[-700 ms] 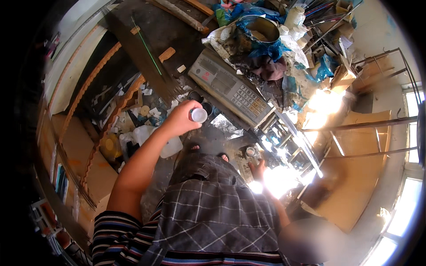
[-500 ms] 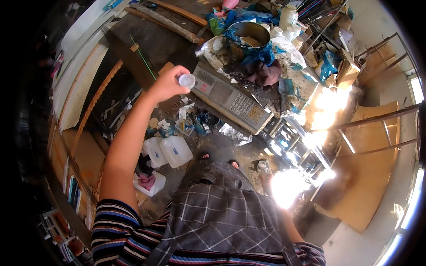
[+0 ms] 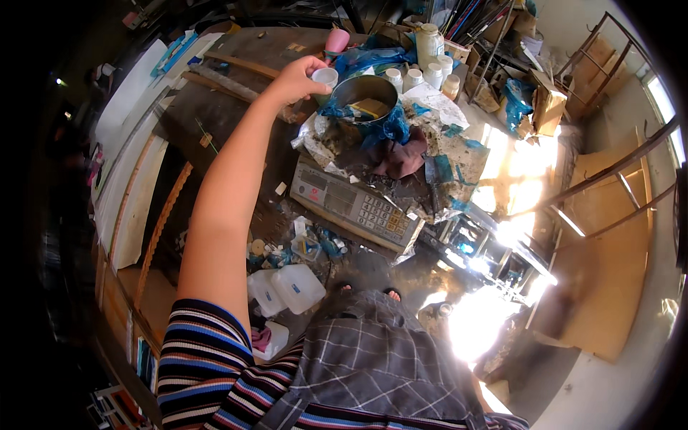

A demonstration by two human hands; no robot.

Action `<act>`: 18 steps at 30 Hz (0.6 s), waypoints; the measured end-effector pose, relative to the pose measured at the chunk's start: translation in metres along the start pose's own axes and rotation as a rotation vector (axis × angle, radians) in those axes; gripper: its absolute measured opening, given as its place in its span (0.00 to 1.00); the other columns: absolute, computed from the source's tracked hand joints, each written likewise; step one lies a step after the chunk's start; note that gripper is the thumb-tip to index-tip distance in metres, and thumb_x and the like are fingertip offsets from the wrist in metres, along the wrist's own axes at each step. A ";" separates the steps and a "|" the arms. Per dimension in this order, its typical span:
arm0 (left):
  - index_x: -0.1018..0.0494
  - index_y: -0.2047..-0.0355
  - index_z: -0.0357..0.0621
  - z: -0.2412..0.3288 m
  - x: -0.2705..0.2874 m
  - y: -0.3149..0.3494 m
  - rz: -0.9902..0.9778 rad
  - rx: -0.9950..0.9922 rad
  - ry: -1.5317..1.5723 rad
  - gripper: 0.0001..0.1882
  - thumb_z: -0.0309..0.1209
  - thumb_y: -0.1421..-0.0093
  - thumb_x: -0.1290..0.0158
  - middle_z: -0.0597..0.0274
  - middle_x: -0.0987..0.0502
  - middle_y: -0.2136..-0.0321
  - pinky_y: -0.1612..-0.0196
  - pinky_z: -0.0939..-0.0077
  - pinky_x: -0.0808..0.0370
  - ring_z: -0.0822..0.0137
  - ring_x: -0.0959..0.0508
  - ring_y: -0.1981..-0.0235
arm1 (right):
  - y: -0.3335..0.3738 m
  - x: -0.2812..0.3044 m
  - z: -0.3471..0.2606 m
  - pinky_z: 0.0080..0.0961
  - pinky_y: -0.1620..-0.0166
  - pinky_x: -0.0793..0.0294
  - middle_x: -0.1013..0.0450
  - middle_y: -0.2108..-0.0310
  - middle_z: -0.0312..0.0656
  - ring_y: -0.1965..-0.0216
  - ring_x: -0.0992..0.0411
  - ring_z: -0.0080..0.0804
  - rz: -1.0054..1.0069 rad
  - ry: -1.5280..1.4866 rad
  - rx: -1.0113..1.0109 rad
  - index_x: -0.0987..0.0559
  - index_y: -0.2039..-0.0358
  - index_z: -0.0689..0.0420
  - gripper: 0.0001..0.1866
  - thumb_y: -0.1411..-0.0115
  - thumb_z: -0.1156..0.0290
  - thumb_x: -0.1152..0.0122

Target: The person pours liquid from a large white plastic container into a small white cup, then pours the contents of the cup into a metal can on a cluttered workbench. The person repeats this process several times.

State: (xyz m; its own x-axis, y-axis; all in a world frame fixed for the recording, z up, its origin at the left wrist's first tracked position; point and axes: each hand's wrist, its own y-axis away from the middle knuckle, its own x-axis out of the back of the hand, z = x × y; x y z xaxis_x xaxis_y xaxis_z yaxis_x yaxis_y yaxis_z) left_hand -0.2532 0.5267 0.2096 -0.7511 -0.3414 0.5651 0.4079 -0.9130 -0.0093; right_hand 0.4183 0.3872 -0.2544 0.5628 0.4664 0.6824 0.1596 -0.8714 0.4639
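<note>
My left hand [image 3: 297, 80] stretches far out over the bench. Its fingers and thumb are closed around a small white plastic cup [image 3: 325, 77], whose round mouth faces me. The cup is just left of a metal pot [image 3: 393, 109] wrapped in blue plastic, with a flat yellowish piece lying inside it. The pot rests on stained paper above a weighing scale [image 3: 330, 188] with a keypad. My right hand does not show; strong glare fills the lower right, near my apron.
White jars [image 3: 414, 77] and a taller bottle [image 3: 429, 44] stand right of the pot, with a pink container [image 3: 337, 40] behind it. Wooden strips [image 3: 244, 64] lie at the far left. Translucent plastic jugs [image 3: 297, 288] sit below my left arm. A metal frame [image 3: 609, 172] leans at right.
My left hand has carried the cup forward from beside the scale to the pot's left edge. My view has shifted, and my right hand, partly visible before, no longer shows.
</note>
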 end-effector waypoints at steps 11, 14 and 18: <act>0.27 0.59 0.41 0.012 -0.048 -0.057 -0.124 -0.203 -0.455 0.25 0.27 0.60 0.33 0.63 0.21 0.66 0.62 0.73 0.26 0.69 0.22 0.65 | -0.002 -0.005 0.003 0.42 0.60 0.28 0.25 0.70 0.52 0.67 0.25 0.45 0.005 -0.013 -0.040 0.26 0.60 0.66 0.21 0.43 0.58 0.40; 0.28 0.58 0.43 0.024 -0.048 -0.053 -0.165 -0.016 -0.243 0.25 0.28 0.58 0.33 0.65 0.21 0.66 0.70 0.75 0.28 0.73 0.24 0.67 | -0.001 -0.003 0.005 0.42 0.60 0.28 0.25 0.70 0.52 0.67 0.25 0.45 0.006 -0.014 -0.042 0.26 0.60 0.66 0.22 0.42 0.58 0.41; 0.28 0.55 0.45 0.021 -0.042 -0.054 -0.144 -0.032 -0.121 0.26 0.29 0.57 0.33 0.68 0.21 0.67 0.77 0.81 0.33 0.77 0.26 0.73 | 0.002 0.000 0.010 0.42 0.60 0.28 0.25 0.70 0.52 0.67 0.25 0.45 0.008 -0.001 -0.039 0.26 0.60 0.66 0.22 0.42 0.58 0.41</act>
State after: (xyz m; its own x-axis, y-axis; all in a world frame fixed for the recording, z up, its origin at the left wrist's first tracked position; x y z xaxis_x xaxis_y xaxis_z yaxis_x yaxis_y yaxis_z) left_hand -0.2332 0.5949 0.2038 -0.7322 -0.1789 0.6572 0.2823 -0.9578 0.0537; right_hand 0.4266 0.3838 -0.2585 0.5651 0.4591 0.6855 0.1235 -0.8686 0.4799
